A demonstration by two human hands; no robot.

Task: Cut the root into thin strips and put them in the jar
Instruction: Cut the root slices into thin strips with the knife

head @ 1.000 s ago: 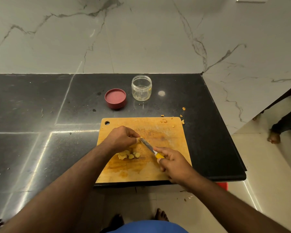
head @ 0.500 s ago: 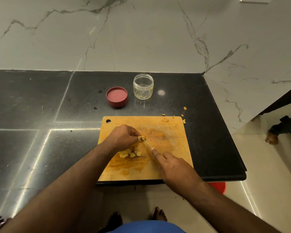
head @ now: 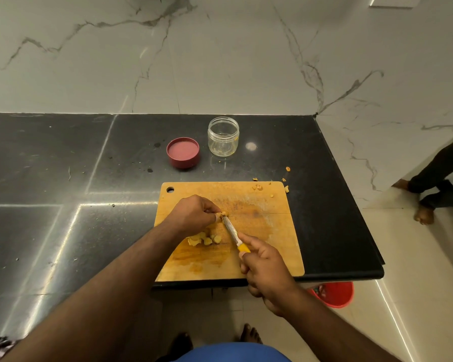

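**Asha:** Marble-veined white wall behind, and a polished black stone bench [head: 63, 178] carrying everything. What is laid out on it?

**Ben:** A rectangular wooden cutting board [head: 259, 205] sits at the near edge. Beyond it stand a small clear glass jar [head: 223, 136], open, and just to its left a round maroon lid [head: 183, 152] lying upside down.

**Asha:** And the root?

**Ben:** The left hand [head: 194, 212] pinches a small yellow piece of root [head: 224, 213] between its curled fingers near the middle of the board. The right hand [head: 266, 267] grips a yellow-handled paring knife [head: 233, 232], fingers wrapped round the handle, index finger stretched along the top. The blade tip meets the root right at the left fingertips.

**Asha:** How far along is it, would you say?

**Ben:** Partway, by my reckoning. A little heap of cut yellow pieces [head: 205, 239] lies on the board just below the left hand. They look chunky, though I cannot tell their thickness for sure. A few scraps [head: 259, 187] lie by the far right corner of the board.

**Asha:** Anything in the jar?

**Ben:** It looks empty apart from a yellowish smear, so filling it is still to do. Finishing the pinched piece comes first, I think.
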